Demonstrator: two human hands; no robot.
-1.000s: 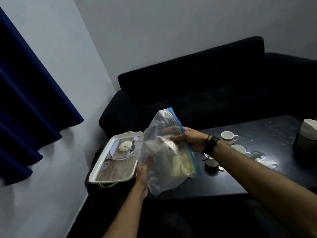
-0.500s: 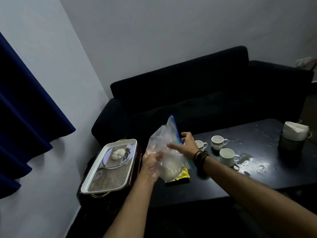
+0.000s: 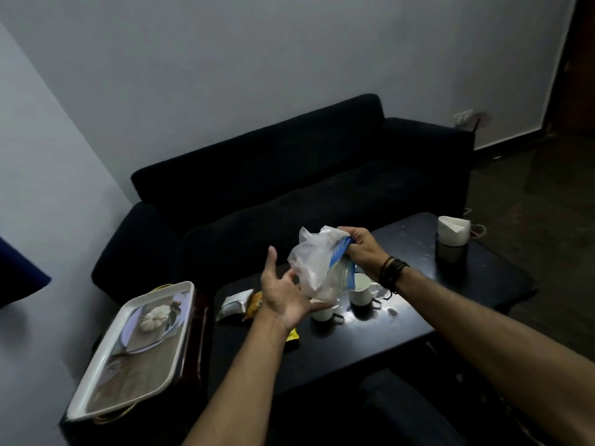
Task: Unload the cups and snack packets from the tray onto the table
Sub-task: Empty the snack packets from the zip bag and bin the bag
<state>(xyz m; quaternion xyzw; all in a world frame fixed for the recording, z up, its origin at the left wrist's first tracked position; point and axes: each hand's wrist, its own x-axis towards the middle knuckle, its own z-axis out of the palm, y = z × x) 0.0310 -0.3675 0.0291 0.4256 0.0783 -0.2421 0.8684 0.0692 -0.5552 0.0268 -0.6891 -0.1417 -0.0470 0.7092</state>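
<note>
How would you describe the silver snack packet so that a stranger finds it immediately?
Start at the dark table, then go to its end nearest the white tray. The silver snack packet lies there; unlike the orange packet touching it, it is shiny and metallic.

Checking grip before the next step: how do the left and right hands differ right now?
The right hand pinches the blue-zip top of the clear plastic bag; the left hand is open, palm up, beneath it. The right hand sits higher and farther over the table than the left. The right wrist wears dark bands; the left is bare. Both meet at the bag.
</note>
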